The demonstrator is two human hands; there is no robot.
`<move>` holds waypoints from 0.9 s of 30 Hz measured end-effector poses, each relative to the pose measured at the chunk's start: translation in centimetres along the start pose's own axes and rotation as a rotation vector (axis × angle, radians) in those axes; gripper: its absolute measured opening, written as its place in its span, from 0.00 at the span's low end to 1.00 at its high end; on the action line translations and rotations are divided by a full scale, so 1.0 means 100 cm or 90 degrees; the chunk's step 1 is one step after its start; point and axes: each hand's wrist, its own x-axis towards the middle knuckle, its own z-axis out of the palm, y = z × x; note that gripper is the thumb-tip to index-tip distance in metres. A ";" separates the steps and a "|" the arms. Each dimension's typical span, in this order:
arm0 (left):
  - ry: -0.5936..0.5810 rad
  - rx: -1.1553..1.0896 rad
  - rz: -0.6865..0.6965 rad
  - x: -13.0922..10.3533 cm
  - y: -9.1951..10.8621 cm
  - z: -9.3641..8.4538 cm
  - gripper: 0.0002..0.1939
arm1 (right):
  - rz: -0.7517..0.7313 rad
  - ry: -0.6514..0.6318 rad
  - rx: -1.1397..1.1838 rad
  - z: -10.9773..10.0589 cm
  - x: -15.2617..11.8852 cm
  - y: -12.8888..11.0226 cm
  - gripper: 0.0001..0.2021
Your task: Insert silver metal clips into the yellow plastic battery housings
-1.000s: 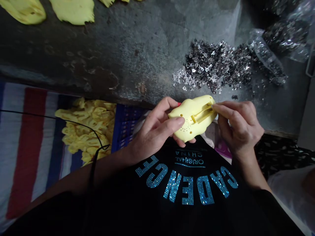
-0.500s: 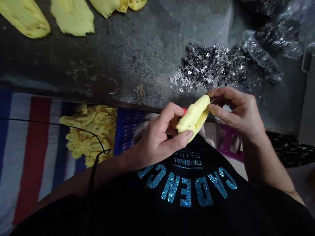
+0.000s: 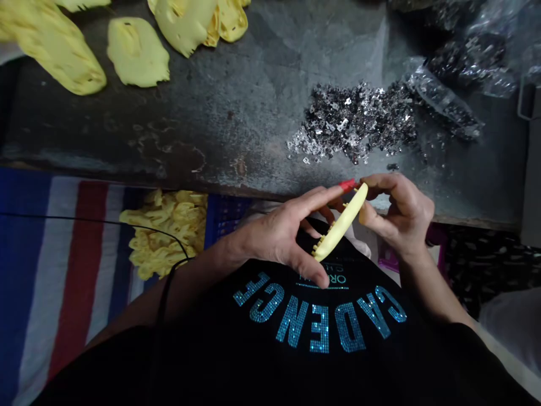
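A pale yellow moulded plastic part (image 3: 343, 221) stands tilted between my hands, nearly edge-on, with small pegs along its left side. My left hand (image 3: 291, 231) spans it: the red-covered fingertip reaches its upper end, and the stretched thumb lies by its lower end. Other left fingers are partly hidden behind the part. At the upper end, my right hand (image 3: 399, 211) has thumb and forefinger closed on the part; its remaining fingers are curled. Beyond the hands, a heap of small shiny metal clips (image 3: 355, 121) lies on the dark worktable (image 3: 236, 107).
More yellow parts (image 3: 137, 53) lie at the table's upper left. Clear plastic bags (image 3: 443, 101) with metal pieces are at the right. Below the table edge are a pile of yellow parts (image 3: 164, 231), a blue basket (image 3: 220, 217) and striped cloth (image 3: 80, 242). A black cable (image 3: 164, 282) crosses my left arm.
The yellow part has turned from showing its slotted face to nearly edge-on. My left thumb has come off its face, and my left forefinger has straightened toward the upper end.
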 end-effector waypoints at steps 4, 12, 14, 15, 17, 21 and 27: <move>-0.035 0.033 0.047 0.006 0.003 0.000 0.72 | -0.032 0.019 -0.045 -0.005 0.000 -0.003 0.12; 0.046 0.100 0.185 0.004 0.002 0.012 0.65 | -0.044 0.080 -0.079 0.002 -0.013 0.005 0.12; 0.091 0.169 0.242 0.004 0.000 0.017 0.63 | -0.050 0.112 -0.034 0.007 -0.019 0.012 0.15; 0.110 0.208 0.269 0.004 -0.001 0.019 0.60 | -0.057 0.129 -0.008 0.010 -0.021 0.016 0.17; 0.133 0.274 0.308 0.002 -0.002 0.023 0.54 | -0.075 0.160 0.033 0.014 -0.024 0.022 0.19; 0.162 0.362 0.344 -0.001 -0.001 0.026 0.53 | -0.119 0.184 0.076 0.022 -0.026 0.032 0.24; 0.186 0.558 0.415 -0.001 0.008 0.024 0.43 | -0.111 0.144 0.052 0.022 -0.027 0.034 0.22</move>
